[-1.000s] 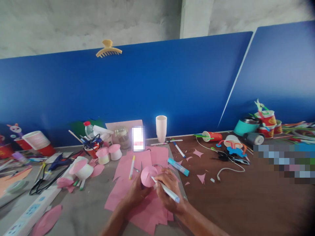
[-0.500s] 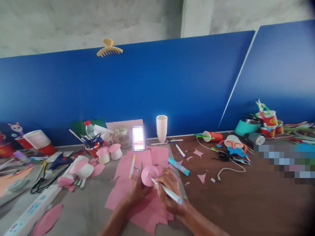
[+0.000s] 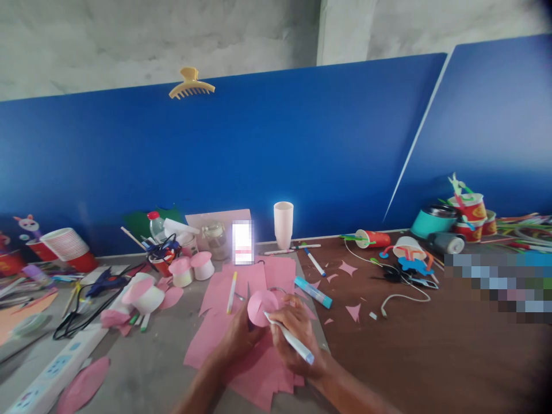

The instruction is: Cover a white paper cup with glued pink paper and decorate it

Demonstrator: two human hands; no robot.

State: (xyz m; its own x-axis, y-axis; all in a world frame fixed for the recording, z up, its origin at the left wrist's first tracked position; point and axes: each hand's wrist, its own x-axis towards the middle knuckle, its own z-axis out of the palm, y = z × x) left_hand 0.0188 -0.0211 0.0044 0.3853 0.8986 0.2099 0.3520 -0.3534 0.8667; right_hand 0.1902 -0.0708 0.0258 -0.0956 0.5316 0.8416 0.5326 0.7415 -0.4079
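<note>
My left hand is closed on the lower left edge of a round pink paper disc, steadying it above pink paper sheets. A marker with a white barrel and pale blue end is gripped in my right hand, its tip touching or just above the disc's face. Short dark lines show on the disc. A thin dark pointed blade sticks up beside my left fingers; the rest of it is hidden. Beyond my hands lies a yellow-capped marker on the paper.
A light blue glue-stick-like tube lies to the right, near pink scraps. Behind stand a lit phone and stacked white cups. Pink-topped cups and a power strip are on the left. A blue partition closes the back.
The marker has shifted slightly left with my right hand, its rear end a little lower. The disc and my left hand stay in place.
</note>
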